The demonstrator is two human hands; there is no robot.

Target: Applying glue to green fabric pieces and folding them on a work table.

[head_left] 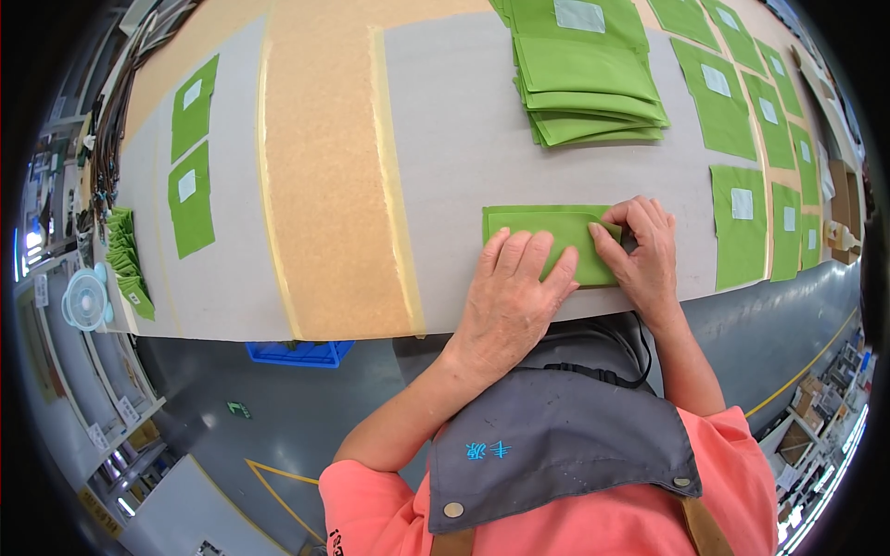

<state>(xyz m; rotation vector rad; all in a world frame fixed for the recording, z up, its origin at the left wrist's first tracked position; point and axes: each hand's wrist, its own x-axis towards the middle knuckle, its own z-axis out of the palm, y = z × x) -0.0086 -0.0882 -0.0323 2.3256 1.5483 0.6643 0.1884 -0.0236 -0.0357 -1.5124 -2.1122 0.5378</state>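
Observation:
A folded green fabric piece [547,220] lies on the grey table covering in front of me, close to the near edge. My left hand [519,287] rests on its left and middle part, fingers stretched out and pressing it down. My right hand [644,250] pinches its upper right corner between thumb and forefinger, and that corner is turned up. Beyond it stands a stack of green fabric pieces [589,74], the top one bearing a pale patch [579,16].
Green pieces with pale patches [739,222] lie in rows at the right; two more [191,199] lie at the left. Folded green pieces [128,264] and a light-blue fan [86,296] sit at the left edge. A blue crate [298,354] stands below the table edge.

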